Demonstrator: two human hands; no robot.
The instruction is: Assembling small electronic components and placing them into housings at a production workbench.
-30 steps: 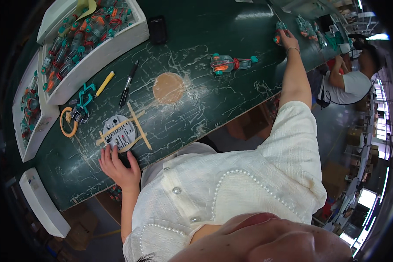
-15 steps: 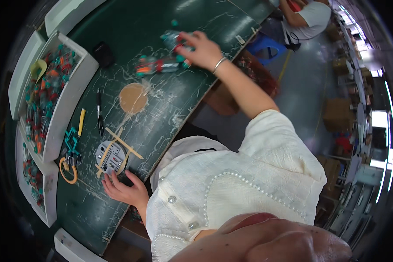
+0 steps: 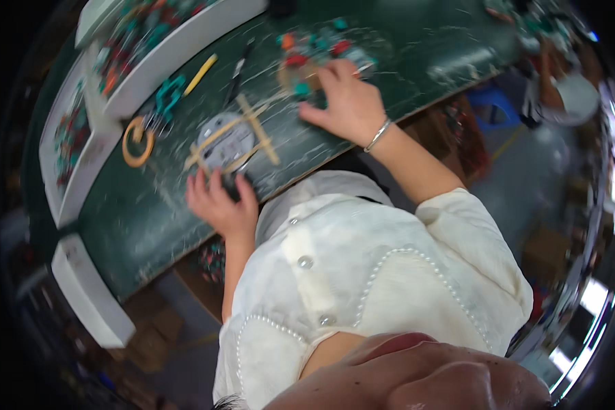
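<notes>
My left hand (image 3: 220,203) rests on the table edge side of a round grey disc (image 3: 227,140), its fingers spread and its tips close to the rim. Strips of tan tape (image 3: 258,131) cross the disc and the table. Farther right, my right hand (image 3: 352,104) reaches over the table with thumb and fingers apart. Its fingertips are at a loose pile of small clear plastic pieces (image 3: 321,49) with teal, red and orange parts. Blur and the hand hide some of the pile, and a brown round patch (image 3: 287,80) shows partly beneath it.
White trays (image 3: 184,51) of similar pieces line the far left. Near the disc lie a black pen (image 3: 240,68), a yellow stick (image 3: 200,75), a teal tool (image 3: 169,99) and an orange ring (image 3: 138,142). A person (image 3: 570,96) sits at the far right beside a blue stool (image 3: 493,109).
My right hand has come left and nearer, and the loose pieces have moved with it onto the brown patch. The whole view has turned. My left hand stays beside the disc.
</notes>
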